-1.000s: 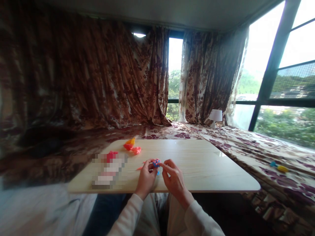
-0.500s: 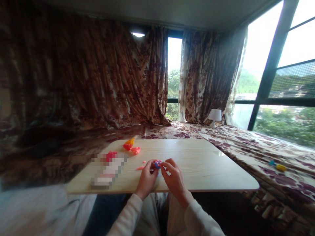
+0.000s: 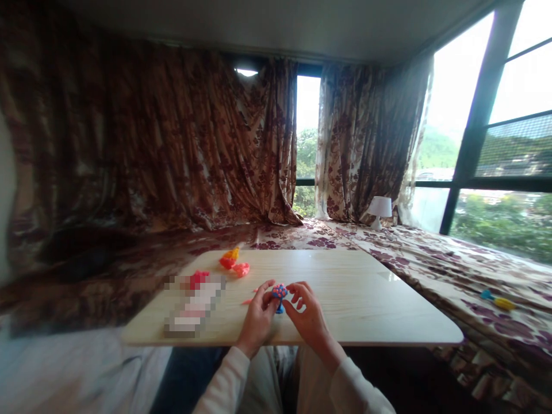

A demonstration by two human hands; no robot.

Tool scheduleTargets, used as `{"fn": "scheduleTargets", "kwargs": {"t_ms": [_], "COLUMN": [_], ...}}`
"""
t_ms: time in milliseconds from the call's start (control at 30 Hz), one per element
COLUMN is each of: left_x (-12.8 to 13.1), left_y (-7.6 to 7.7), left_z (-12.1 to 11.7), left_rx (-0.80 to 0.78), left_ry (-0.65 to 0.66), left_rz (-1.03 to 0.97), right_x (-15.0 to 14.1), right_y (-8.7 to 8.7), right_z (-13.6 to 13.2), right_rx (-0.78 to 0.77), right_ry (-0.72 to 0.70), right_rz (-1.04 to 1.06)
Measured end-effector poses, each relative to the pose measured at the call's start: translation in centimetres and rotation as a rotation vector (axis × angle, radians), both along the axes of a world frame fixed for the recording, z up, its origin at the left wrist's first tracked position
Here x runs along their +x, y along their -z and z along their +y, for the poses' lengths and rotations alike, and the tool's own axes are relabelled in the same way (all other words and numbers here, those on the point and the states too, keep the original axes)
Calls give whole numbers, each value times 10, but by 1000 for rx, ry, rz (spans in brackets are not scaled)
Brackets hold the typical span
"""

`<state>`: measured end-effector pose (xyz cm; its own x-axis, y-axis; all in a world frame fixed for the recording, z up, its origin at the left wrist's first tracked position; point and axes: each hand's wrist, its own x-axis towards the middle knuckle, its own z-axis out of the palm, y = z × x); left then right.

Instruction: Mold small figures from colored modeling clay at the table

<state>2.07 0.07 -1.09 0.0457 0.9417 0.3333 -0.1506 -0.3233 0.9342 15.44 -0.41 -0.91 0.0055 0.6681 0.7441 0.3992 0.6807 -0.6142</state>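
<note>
A small blue modelling-clay figure (image 3: 280, 291), shaped like a mushroom with pink dots over its rounded top and a stem with a wider foot, stands upright over the near part of the table. My left hand (image 3: 257, 317) is closed on its left side, thumb and fingers at the cap and stem. At its right, my right hand (image 3: 308, 315) has its fingers curved and apart, the fingertips close to the cap with nothing visible between them. Beside my left hand lies a thin pink clay strip (image 3: 247, 302), with a smaller pink bit partly hidden behind the fingers.
Crumpled red and orange-yellow wrappings (image 3: 230, 258) and a coral one (image 3: 241, 269) lie at the table's back left. A dark pink lump (image 3: 199, 280) sits by a blurred-out box (image 3: 196, 307). The pale wooden table (image 3: 366, 305) has rounded corners. A white lamp (image 3: 380, 210) stands beyond.
The clay figure now shows its dotted top and blue stem more fully. My right fingers have come away from it and spread. The view has tilted slightly upward.
</note>
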Motion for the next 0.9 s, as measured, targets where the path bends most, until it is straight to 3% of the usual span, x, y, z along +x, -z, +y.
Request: {"fn": "scheduleTargets", "kwargs": {"t_ms": [233, 600, 900], "left_x": [2, 7, 9], "left_y": [0, -1, -3], "left_z": [1, -2, -3], "left_rx": [41, 30, 61], "left_ry": [53, -88, -55], "left_rz": [52, 56, 63], "right_x": [2, -1, -1], "right_y": [3, -7, -3], "right_z": [1, -6, -5], "right_rx": [24, 20, 75], "right_ry": [-6, 84, 103], "right_rz": [9, -71, -125]}}
